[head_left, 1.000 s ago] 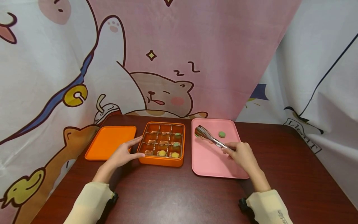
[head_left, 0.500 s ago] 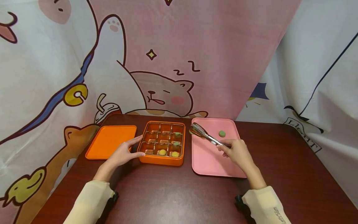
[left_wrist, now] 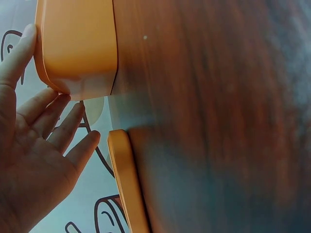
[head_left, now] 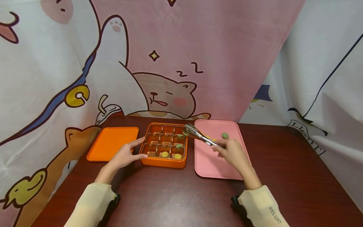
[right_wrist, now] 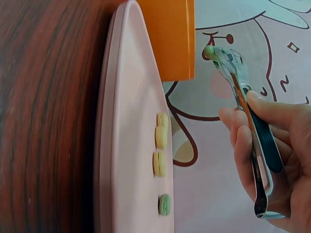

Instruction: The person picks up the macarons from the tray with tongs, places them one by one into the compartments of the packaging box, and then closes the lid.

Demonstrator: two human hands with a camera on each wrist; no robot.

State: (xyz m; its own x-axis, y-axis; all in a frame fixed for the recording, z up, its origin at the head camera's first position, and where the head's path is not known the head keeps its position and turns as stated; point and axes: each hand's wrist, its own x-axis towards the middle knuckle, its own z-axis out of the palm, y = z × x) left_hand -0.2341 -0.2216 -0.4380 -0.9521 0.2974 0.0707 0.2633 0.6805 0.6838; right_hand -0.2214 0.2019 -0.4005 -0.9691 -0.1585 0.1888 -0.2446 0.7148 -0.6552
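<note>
My right hand (head_left: pixel 233 154) grips metal tongs (head_left: pixel 199 135), whose tips pinch a green macaron (right_wrist: pixel 209 52) above the right rim of an orange box (head_left: pixel 163 163). A clear divider with square compartments fills the box. Two yellow macarons (head_left: pixel 165 154) sit in its front row, and two green macarons (head_left: pixel 178 145) lie in the right column behind. My left hand (head_left: pixel 124 157) rests against the box's left side, thumb at the front corner and fingers extended. In the left wrist view its fingertips touch the box wall (left_wrist: pixel 80 48).
A pink tray (head_left: pixel 218 165) lies right of the box, bearing a green macaron (head_left: pixel 225 136) and several yellow macarons (right_wrist: pixel 159 163), partly behind the tongs in the head view. Left of the box lies a flat orange lid (head_left: pixel 113 142). A printed curtain (head_left: pixel 227 63) hangs behind the table.
My right hand has carried the tongs and the green macaron leftward, from over the pink tray to the box's right edge. My left hand has stayed in place.
</note>
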